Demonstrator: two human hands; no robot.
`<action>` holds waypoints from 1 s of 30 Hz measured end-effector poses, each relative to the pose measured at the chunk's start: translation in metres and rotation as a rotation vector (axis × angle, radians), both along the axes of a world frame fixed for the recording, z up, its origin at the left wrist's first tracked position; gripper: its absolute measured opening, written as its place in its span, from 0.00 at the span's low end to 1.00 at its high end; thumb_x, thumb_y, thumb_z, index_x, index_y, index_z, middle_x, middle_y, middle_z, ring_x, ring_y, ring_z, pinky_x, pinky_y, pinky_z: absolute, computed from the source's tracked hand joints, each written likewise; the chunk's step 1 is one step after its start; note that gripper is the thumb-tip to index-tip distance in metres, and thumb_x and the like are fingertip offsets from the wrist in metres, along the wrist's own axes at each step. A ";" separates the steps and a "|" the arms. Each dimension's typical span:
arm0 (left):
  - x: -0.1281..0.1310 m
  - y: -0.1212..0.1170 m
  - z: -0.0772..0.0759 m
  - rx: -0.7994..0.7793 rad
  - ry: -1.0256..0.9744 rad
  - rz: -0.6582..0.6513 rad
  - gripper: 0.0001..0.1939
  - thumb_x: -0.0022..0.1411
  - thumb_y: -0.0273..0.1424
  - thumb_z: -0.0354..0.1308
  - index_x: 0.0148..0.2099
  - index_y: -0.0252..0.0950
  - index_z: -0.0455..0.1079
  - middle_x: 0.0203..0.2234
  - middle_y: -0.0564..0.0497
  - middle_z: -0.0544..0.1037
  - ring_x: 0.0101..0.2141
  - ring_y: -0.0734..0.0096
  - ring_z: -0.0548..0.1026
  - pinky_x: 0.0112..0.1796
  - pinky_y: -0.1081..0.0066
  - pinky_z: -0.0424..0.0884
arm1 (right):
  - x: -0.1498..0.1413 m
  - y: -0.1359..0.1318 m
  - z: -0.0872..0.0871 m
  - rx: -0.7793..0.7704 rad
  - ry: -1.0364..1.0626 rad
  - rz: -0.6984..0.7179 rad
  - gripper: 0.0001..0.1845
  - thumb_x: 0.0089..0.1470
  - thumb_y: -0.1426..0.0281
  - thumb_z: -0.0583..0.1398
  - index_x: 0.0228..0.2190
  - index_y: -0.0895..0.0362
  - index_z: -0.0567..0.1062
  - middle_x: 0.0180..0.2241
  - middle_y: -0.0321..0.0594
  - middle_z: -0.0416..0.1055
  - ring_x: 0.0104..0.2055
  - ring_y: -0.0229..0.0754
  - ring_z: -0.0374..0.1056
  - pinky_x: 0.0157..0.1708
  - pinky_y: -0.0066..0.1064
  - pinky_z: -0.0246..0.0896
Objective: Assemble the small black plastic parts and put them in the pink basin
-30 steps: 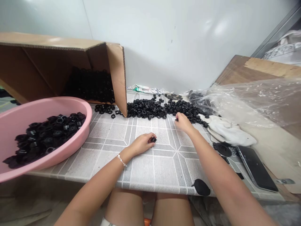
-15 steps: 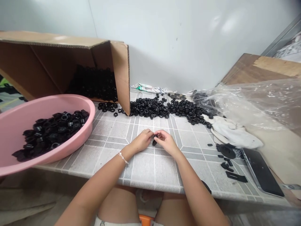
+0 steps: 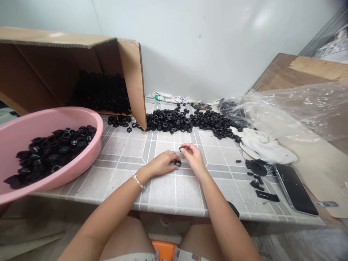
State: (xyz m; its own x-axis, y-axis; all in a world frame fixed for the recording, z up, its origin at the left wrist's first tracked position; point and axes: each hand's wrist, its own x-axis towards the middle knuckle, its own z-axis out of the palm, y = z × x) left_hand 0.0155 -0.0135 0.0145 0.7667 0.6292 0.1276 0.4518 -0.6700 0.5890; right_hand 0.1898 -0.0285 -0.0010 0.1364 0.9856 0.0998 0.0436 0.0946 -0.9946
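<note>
Near the middle of the table, my left hand (image 3: 164, 163) rests on the cloth, its fingers closed on a black ring-shaped part (image 3: 177, 163). Just right of it, my right hand (image 3: 192, 156) pinches a small black piece (image 3: 181, 149) between thumb and fingertips. The two hands are close but apart. Beyond them lies a heap of black ring-like parts (image 3: 168, 121), and right of that a pile of smaller black pieces (image 3: 213, 122). A pink basin (image 3: 99, 132) at the left holds many black parts (image 3: 51, 152).
A cardboard box (image 3: 133, 78) on its side holds more black parts. To the right are a white cloth (image 3: 268, 146), clear plastic sheeting (image 3: 293, 112), a phone (image 3: 295, 190) and scattered black scraps (image 3: 268, 196). A pale wall (image 3: 185, 47) stands behind the table (image 3: 160, 192).
My right hand has come from the small-piece pile to beside my left hand, touched the ring there, and now sits slightly apart from it. My left hand has stayed nearly in place.
</note>
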 end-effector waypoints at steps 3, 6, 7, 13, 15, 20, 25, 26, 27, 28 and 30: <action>0.002 0.002 -0.001 -0.010 -0.032 0.068 0.10 0.65 0.33 0.50 0.40 0.35 0.70 0.34 0.48 0.75 0.36 0.68 0.71 0.40 0.70 0.66 | -0.001 0.000 0.000 0.025 0.038 0.003 0.18 0.44 0.57 0.64 0.35 0.54 0.72 0.34 0.39 0.71 0.35 0.41 0.69 0.40 0.37 0.65; 0.001 0.007 -0.003 0.034 0.000 0.163 0.14 0.67 0.34 0.47 0.36 0.34 0.70 0.31 0.48 0.75 0.35 0.67 0.72 0.38 0.69 0.66 | -0.003 -0.003 0.001 0.063 -0.016 0.007 0.16 0.45 0.58 0.63 0.35 0.55 0.72 0.34 0.39 0.71 0.33 0.41 0.68 0.40 0.36 0.65; 0.001 0.008 -0.004 0.047 0.009 0.189 0.14 0.67 0.35 0.47 0.36 0.34 0.70 0.31 0.47 0.75 0.35 0.66 0.72 0.39 0.68 0.66 | -0.003 -0.004 0.002 0.074 -0.044 0.019 0.16 0.46 0.59 0.63 0.35 0.55 0.73 0.33 0.39 0.71 0.33 0.40 0.67 0.39 0.36 0.64; 0.003 0.007 -0.006 0.045 0.078 0.292 0.15 0.68 0.33 0.43 0.42 0.34 0.70 0.36 0.45 0.77 0.37 0.63 0.74 0.39 0.66 0.67 | -0.007 -0.006 0.001 0.146 -0.236 0.094 0.10 0.49 0.63 0.61 0.34 0.54 0.74 0.36 0.40 0.72 0.30 0.39 0.65 0.35 0.34 0.64; 0.003 0.006 -0.005 0.041 0.087 0.301 0.14 0.67 0.33 0.45 0.46 0.34 0.69 0.39 0.44 0.77 0.39 0.62 0.74 0.40 0.66 0.67 | -0.007 -0.005 -0.001 0.161 -0.294 0.123 0.09 0.49 0.66 0.60 0.34 0.53 0.75 0.36 0.40 0.72 0.29 0.39 0.65 0.34 0.34 0.64; -0.003 0.008 0.001 -0.006 0.062 0.188 0.13 0.65 0.35 0.49 0.46 0.35 0.70 0.32 0.48 0.76 0.35 0.66 0.73 0.35 0.70 0.65 | -0.001 -0.001 -0.007 0.152 -0.300 0.162 0.10 0.49 0.68 0.59 0.36 0.54 0.75 0.37 0.40 0.70 0.31 0.39 0.66 0.38 0.35 0.63; -0.006 0.010 -0.001 -0.045 0.070 0.227 0.12 0.60 0.36 0.55 0.43 0.36 0.70 0.25 0.53 0.71 0.28 0.70 0.68 0.29 0.72 0.59 | 0.003 -0.002 -0.007 0.105 -0.310 0.216 0.11 0.48 0.70 0.58 0.37 0.54 0.76 0.35 0.38 0.71 0.33 0.39 0.66 0.38 0.34 0.61; -0.005 0.010 -0.002 -0.038 0.067 0.235 0.11 0.59 0.35 0.56 0.42 0.35 0.70 0.25 0.53 0.70 0.28 0.70 0.68 0.29 0.72 0.59 | 0.003 -0.003 -0.006 0.110 -0.330 0.223 0.11 0.48 0.70 0.58 0.36 0.54 0.76 0.35 0.38 0.71 0.33 0.39 0.66 0.38 0.34 0.61; -0.004 0.011 -0.003 -0.036 0.062 0.238 0.10 0.59 0.35 0.56 0.41 0.35 0.70 0.25 0.52 0.70 0.28 0.70 0.67 0.29 0.72 0.59 | 0.002 -0.004 -0.006 0.116 -0.348 0.229 0.11 0.49 0.70 0.58 0.36 0.54 0.76 0.35 0.38 0.71 0.33 0.39 0.66 0.37 0.34 0.61; -0.004 0.011 -0.004 -0.039 0.056 0.236 0.10 0.59 0.35 0.55 0.40 0.35 0.69 0.25 0.52 0.70 0.28 0.70 0.67 0.28 0.72 0.58 | 0.001 -0.005 -0.006 0.121 -0.363 0.234 0.11 0.49 0.70 0.58 0.37 0.54 0.75 0.35 0.38 0.72 0.34 0.39 0.66 0.37 0.34 0.61; -0.003 0.011 -0.006 -0.046 0.044 0.232 0.10 0.59 0.36 0.56 0.38 0.34 0.68 0.25 0.53 0.69 0.27 0.71 0.66 0.27 0.72 0.58 | -0.001 -0.005 -0.008 0.146 -0.394 0.236 0.11 0.49 0.71 0.59 0.37 0.54 0.75 0.37 0.39 0.72 0.36 0.41 0.66 0.39 0.35 0.61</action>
